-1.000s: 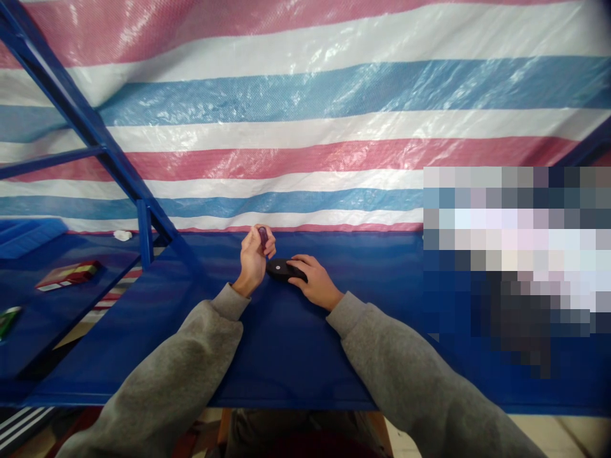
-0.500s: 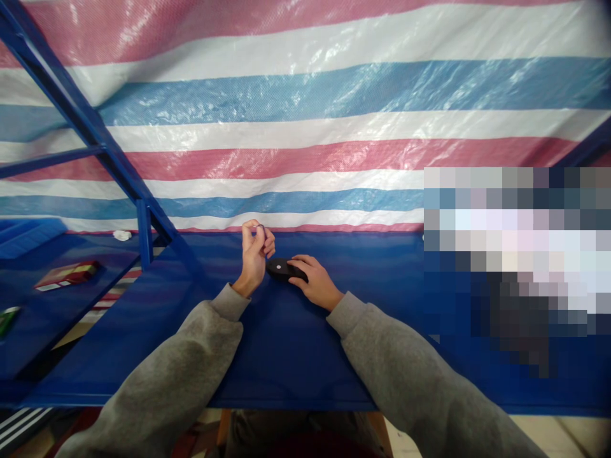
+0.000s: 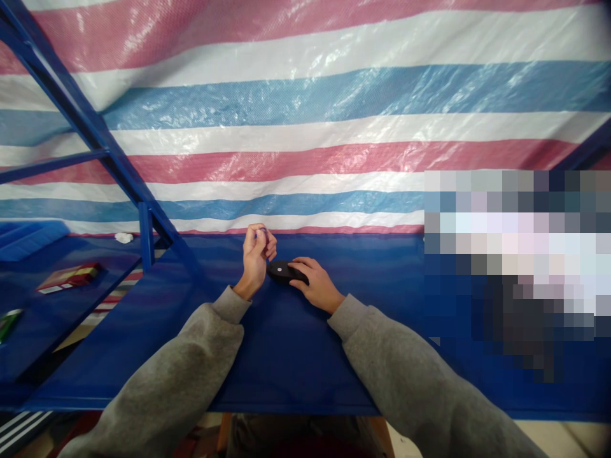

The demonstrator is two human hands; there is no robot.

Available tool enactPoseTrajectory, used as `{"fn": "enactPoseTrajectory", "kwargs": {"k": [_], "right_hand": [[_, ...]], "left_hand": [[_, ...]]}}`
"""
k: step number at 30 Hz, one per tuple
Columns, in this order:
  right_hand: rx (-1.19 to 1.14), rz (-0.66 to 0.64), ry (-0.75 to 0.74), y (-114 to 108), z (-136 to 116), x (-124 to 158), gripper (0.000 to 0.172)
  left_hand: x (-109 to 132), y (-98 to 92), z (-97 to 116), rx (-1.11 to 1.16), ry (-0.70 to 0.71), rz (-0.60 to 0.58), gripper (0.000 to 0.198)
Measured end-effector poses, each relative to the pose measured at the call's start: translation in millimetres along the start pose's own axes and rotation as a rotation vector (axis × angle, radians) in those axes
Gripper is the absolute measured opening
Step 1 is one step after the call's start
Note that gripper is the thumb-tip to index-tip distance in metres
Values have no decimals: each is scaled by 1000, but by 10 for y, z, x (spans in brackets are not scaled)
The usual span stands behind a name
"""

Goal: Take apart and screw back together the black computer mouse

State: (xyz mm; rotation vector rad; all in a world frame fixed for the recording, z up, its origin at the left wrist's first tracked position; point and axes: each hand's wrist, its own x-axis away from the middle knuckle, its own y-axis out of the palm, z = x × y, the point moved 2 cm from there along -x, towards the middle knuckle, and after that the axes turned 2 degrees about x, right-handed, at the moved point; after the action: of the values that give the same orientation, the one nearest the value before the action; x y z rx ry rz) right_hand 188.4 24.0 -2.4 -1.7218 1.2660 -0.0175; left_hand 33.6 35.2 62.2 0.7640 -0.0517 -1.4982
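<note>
A black oval case (image 3: 281, 270) with a small pale round mark lies on the blue table (image 3: 291, 356), near its back edge. My right hand (image 3: 312, 280) is wrapped round the right end of the case. Just beyond the left end, my left hand (image 3: 258, 251) is raised with its fingers curled and pinched together. Something small and dark shows at the fingertips, too small to make out.
A blue metal frame (image 3: 124, 181) rises at the left. Past it are a red box (image 3: 71, 278), a blue tray (image 3: 33, 238), a white crumpled piece (image 3: 123, 238) and a green item (image 3: 8, 323). Striped sheeting (image 3: 286, 146) hangs behind. A blurred-out area covers the right.
The whole view has shifted slightly downward. My left fingers have curled a little differently; my right hand stays on the black case.
</note>
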Motion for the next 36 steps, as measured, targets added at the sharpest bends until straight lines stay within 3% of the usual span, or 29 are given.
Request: {"fn": "enactPoseTrajectory", "kwargs": {"k": [8,36], "right_hand": [[3,-4,7,-6,-12,-8,36],[1,-14,15,-7,-13,-9,37]], "left_hand": [[-1,-2,-4,30,0,52,31],[0,-3,-7,6,17,-17,28]]}}
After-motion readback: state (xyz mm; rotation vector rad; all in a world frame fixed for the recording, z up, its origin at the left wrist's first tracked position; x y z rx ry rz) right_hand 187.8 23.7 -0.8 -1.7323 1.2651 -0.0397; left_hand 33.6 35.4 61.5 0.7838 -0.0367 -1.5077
